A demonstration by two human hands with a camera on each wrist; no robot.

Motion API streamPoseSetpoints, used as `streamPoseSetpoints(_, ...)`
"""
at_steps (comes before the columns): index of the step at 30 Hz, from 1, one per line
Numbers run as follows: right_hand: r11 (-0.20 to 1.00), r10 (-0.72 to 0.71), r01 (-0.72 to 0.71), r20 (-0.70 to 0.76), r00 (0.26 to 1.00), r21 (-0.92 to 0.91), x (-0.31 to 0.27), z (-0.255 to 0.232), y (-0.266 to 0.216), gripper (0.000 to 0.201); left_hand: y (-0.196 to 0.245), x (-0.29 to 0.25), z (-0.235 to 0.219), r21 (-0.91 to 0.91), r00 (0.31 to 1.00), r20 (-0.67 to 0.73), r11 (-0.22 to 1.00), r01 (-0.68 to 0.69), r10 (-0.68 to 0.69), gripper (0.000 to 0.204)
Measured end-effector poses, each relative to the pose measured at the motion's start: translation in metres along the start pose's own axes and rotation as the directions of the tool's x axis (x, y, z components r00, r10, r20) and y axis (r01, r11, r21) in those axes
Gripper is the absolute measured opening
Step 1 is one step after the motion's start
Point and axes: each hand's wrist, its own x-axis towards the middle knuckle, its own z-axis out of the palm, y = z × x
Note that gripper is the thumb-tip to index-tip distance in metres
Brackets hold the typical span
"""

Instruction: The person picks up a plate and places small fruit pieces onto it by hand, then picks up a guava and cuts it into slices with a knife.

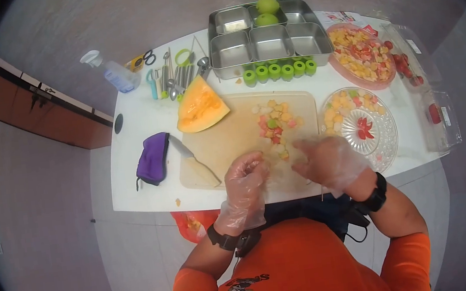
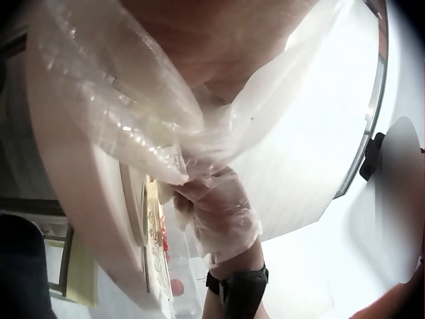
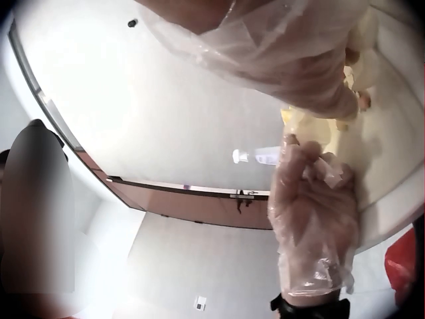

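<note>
Both hands wear clear plastic gloves and meet over the near edge of the pale cutting board (image 1: 221,141). My left hand (image 1: 245,182) has its fingers bent in towards the thumb; whether anything sits between them I cannot tell. Facing it, my right hand (image 1: 333,159) points its fingers left, blurred, above the nearest fruit pieces. Small star- and flower-shaped fruit pieces (image 1: 274,132) in orange, red, green and white lie just beyond the hands. To the right, a clear glass plate (image 1: 385,132) carries more cut pieces along its far side and a red petal-like arrangement (image 1: 364,128) at its middle.
A melon wedge (image 1: 201,107) and a knife (image 1: 194,159) lie on the board's left, near a purple pouch (image 1: 154,158). Behind are carving tools (image 1: 169,77), a spray bottle (image 1: 117,75), green-topped cutters (image 1: 274,72), a steel tray (image 1: 230,71) and a pink fruit bowl (image 1: 340,74).
</note>
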Motion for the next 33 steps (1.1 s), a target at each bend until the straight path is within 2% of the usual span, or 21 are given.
streamPoseSetpoints(2,0.998,-0.06,0.06,-0.018,0.998,-0.015,0.013,0.015,-0.001,0.049,0.001,-0.001,-0.001,-0.012,1.0,0.012,1.0,-0.015,0.015,0.023)
streamPoseSetpoints(4,0.992,-0.122,0.121,-0.042,0.992,-0.031,0.022,0.016,-0.006,0.048,0.002,0.0,-0.004,0.005,0.999,0.014,0.999,0.038,-0.038,0.023)
streamPoseSetpoints(7,0.997,-0.071,0.07,0.045,0.996,0.031,0.027,0.017,-0.011,0.042,0.001,0.001,-0.009,0.001,0.998,0.056,0.999,0.042,-0.042,0.024)
streamPoseSetpoints(9,0.991,-0.128,0.127,-0.024,0.991,-0.038,0.033,0.026,-0.004,0.03,0.001,0.001,-0.009,-0.006,0.997,0.066,0.999,0.042,-0.042,0.024)
streamPoseSetpoints(12,0.988,-0.086,0.085,-0.001,0.996,-0.127,0.033,0.022,-0.009,0.028,0.0,0.003,-0.011,-0.012,0.995,0.087,0.999,0.048,-0.046,0.024)
streamPoseSetpoints(16,0.989,-0.049,0.053,0.031,0.998,-0.141,0.038,0.022,-0.01,0.028,-0.002,0.002,-0.012,-0.025,0.995,0.087,0.998,0.059,-0.057,0.024)
streamPoseSetpoints(18,0.995,-0.052,0.046,-0.059,0.997,-0.088,0.038,0.024,-0.008,0.029,-0.001,0.002,-0.014,-0.015,0.993,0.098,0.998,0.061,-0.059,0.025)
streamPoseSetpoints(19,0.995,-0.053,0.048,-0.059,0.997,-0.088,0.037,0.023,-0.007,0.029,-0.001,0.002,-0.015,-0.003,0.992,0.111,0.998,0.065,-0.064,0.026)
streamPoseSetpoints(21,0.997,-0.06,0.067,-0.171,0.983,0.039,0.034,0.021,-0.007,0.021,0.0,0.002,-0.014,0.001,0.993,0.104,0.998,0.058,-0.058,0.026)
streamPoseSetpoints(22,0.997,-0.057,0.065,-0.173,0.983,0.039,0.031,0.019,-0.005,0.021,0.0,0.002,-0.013,0.006,0.994,0.099,0.999,0.053,-0.053,0.026)
streamPoseSetpoints(24,0.947,-0.136,0.236,-0.391,0.91,0.219,0.02,0.012,0.002,0.009,-0.001,0.001,-0.018,0.0,0.992,0.118,0.999,0.042,-0.042,0.027)
streamPoseSetpoints(25,0.951,-0.127,0.224,-0.391,0.912,0.213,0.012,0.004,0.001,0.009,-0.003,0.002,-0.016,-0.008,0.99,0.135,0.999,0.033,-0.031,0.027)
streamPoseSetpoints(26,0.834,0.075,0.09,-0.272,0.959,0.545,0.003,-0.006,-0.002,0.009,-0.006,0.002,-0.012,-0.013,0.989,0.144,0.999,0.039,-0.037,0.027)
streamPoseSetpoints(27,0.598,0.225,-0.065,-0.09,0.97,0.799,-0.004,-0.011,-0.004,0.011,-0.004,0.001,-0.006,0.021,0.987,0.159,1.0,-0.021,0.017,0.03)
streamPoseSetpoints(28,0.596,0.232,-0.069,-0.09,0.968,0.8,-0.009,-0.011,-0.004,0.011,-0.002,0.0,-0.001,0.056,0.982,0.176,0.995,-0.081,0.07,0.034)
streamPoseSetpoints(29,0.489,0.24,-0.08,-0.046,0.97,0.869,-0.014,-0.01,-0.004,0.013,0.001,-0.002,0.006,0.058,0.981,0.181,0.995,-0.077,0.065,0.034)
streamPoseSetpoints(30,0.372,0.241,-0.089,-0.003,0.971,0.924,-0.018,-0.009,-0.004,0.015,0.01,-0.005,0.018,0.035,0.972,0.235,0.999,0.0,-0.008,0.038)
streamPoseSetpoints(31,0.367,0.245,-0.087,-0.006,0.97,0.926,-0.02,-0.007,-0.004,0.015,0.014,-0.005,0.026,0.017,0.954,0.291,0.997,0.075,-0.076,0.042)
streamPoseSetpoints(32,0.307,0.238,-0.087,0.012,0.971,0.948,-0.021,-0.004,-0.004,0.015,0.013,-0.004,0.03,0.021,0.953,0.295,0.997,0.073,-0.076,0.042)
streamPoseSetpoints(33,0.247,0.23,-0.087,0.029,0.973,0.965,-0.021,-0.002,-0.003,0.015,0.011,-0.002,0.035,-0.038,0.921,0.371,0.989,0.145,-0.121,0.044)
